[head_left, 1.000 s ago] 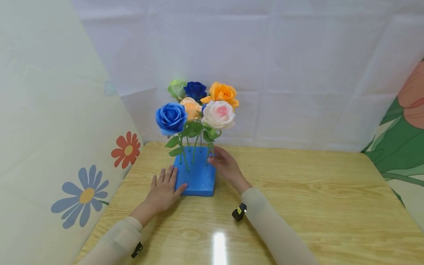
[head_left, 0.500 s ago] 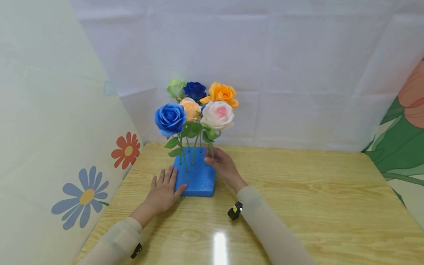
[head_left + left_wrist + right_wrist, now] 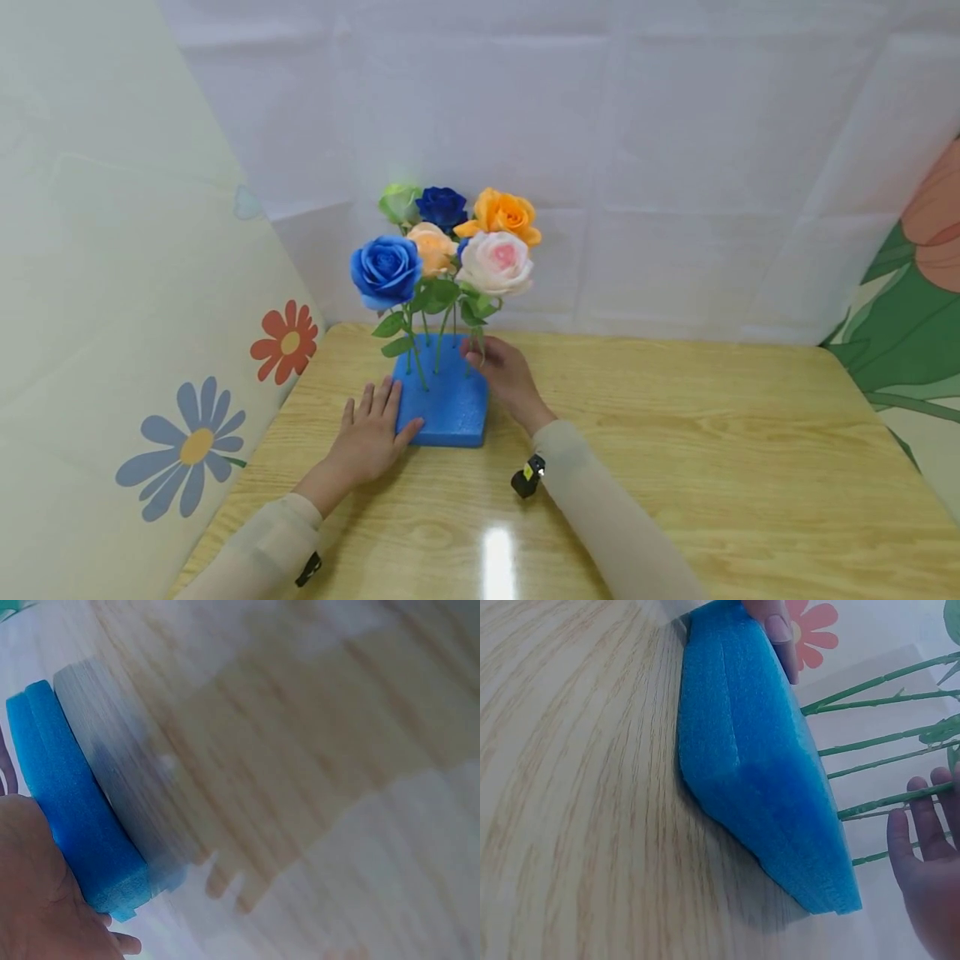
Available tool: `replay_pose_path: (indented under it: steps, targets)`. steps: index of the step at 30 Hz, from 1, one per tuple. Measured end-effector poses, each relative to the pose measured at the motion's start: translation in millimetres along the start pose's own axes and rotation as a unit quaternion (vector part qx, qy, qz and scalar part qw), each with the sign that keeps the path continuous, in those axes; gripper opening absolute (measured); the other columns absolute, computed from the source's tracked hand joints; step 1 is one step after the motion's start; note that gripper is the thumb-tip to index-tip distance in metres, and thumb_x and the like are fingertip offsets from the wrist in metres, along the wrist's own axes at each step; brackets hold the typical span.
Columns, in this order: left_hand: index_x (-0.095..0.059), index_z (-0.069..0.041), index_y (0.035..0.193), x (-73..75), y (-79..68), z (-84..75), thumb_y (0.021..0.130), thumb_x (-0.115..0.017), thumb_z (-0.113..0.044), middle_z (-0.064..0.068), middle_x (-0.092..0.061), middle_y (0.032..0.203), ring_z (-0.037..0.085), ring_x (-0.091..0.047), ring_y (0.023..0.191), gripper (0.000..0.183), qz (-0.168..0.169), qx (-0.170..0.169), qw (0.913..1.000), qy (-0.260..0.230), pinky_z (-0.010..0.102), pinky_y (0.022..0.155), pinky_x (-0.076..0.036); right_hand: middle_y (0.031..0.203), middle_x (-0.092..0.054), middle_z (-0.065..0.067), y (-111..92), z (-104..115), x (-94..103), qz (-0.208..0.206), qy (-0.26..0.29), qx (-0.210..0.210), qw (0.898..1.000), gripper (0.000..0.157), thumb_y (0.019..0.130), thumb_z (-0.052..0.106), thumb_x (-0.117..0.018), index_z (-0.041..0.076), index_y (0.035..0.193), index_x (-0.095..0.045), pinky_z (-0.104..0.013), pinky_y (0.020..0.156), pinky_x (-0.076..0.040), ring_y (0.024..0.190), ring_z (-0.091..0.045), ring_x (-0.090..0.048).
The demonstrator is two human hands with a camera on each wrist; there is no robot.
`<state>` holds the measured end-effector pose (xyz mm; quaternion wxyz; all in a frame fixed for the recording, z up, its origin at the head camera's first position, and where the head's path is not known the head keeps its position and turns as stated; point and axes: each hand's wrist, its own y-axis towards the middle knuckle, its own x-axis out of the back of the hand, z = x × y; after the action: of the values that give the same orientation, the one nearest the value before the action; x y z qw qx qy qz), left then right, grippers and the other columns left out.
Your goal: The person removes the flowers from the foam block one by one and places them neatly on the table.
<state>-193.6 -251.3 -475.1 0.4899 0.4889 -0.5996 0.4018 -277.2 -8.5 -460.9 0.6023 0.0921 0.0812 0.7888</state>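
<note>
Several roses stand upright in a blue foam block, their green stems sunk into its top. My left hand lies flat against the block's left side, thumb over its front left corner. At the right side, my right hand is beside the stem of the pink-and-white rose. In the right wrist view its fingers look fairly straight and spread, behind a green stem; no firm pinch shows. A blue rose leans at the front left. A peach rose and an orange rose stand behind.
The wooden table extends to the right of the block. Behind it hangs a white cloth. A wall panel with printed flowers borders the left side. A dark blue rose and a pale green rose stand rearmost.
My right hand has shifted slightly left, its fingers now farther over the block around the pink-and-white rose's stem. My left hand and the block have stayed in place.
</note>
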Motion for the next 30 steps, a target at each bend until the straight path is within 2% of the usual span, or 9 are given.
replay_pose_path:
  steps: [5,13,19,26,30]
  targets:
    - [-0.017,0.004,0.159,-1.0,-0.5,0.1,0.105,-0.027,-0.064,0.026,-0.013,0.166,0.054,-0.010,0.150,0.088,-0.001,0.002,1.0000,0.005,0.074,0.115,-0.008,0.117,-0.073,-0.013,0,3,-2.4,-0.016,0.014,-0.013,1.000,0.026,0.097,0.016,-0.068,0.002,0.119,-0.071,-0.036,0.097,-0.054,0.110,-0.024,-0.069]
    - [-0.019,0.006,0.158,3.2,-3.0,-3.1,0.106,-0.034,-0.059,0.027,-0.016,0.166,0.053,-0.011,0.150,0.085,-0.002,-0.001,1.0000,0.009,0.073,0.116,-0.008,0.114,-0.074,-0.013,-2,5,-4.6,-0.033,0.029,-0.028,0.999,0.024,0.095,0.013,-0.070,0.001,0.115,-0.073,-0.035,0.094,-0.056,0.108,-0.024,-0.070]
    - [-0.019,0.006,0.158,4.3,-3.3,-4.2,0.105,-0.032,-0.060,0.027,-0.015,0.166,0.053,-0.010,0.151,0.086,0.001,-0.003,1.0000,0.008,0.073,0.116,-0.006,0.115,-0.074,-0.014,-3,5,-4.3,-0.039,0.037,-0.041,0.998,0.022,0.096,0.011,-0.069,0.000,0.114,-0.073,-0.033,0.094,-0.056,0.109,-0.025,-0.070]
    - [-0.021,0.006,0.158,5.9,-4.2,-5.9,0.105,-0.035,-0.059,0.027,-0.017,0.165,0.052,-0.012,0.151,0.085,-0.001,-0.005,0.9997,0.022,0.073,0.116,-0.009,0.116,-0.072,-0.024,-6,2,-4.0,-0.045,0.070,0.004,0.996,0.021,0.098,0.001,-0.062,-0.008,0.115,-0.070,-0.036,0.093,-0.057,0.111,-0.038,-0.069]
    - [-0.021,0.007,0.158,9.2,-4.8,-9.5,0.105,-0.036,-0.058,0.027,-0.017,0.165,0.053,-0.012,0.151,0.085,0.002,-0.005,0.9998,0.021,0.073,0.116,-0.009,0.114,-0.073,-0.023,-8,3,-2.9,-0.054,0.065,0.016,0.996,0.019,0.097,0.000,-0.064,-0.008,0.113,-0.071,-0.035,0.091,-0.058,0.109,-0.039,-0.070]
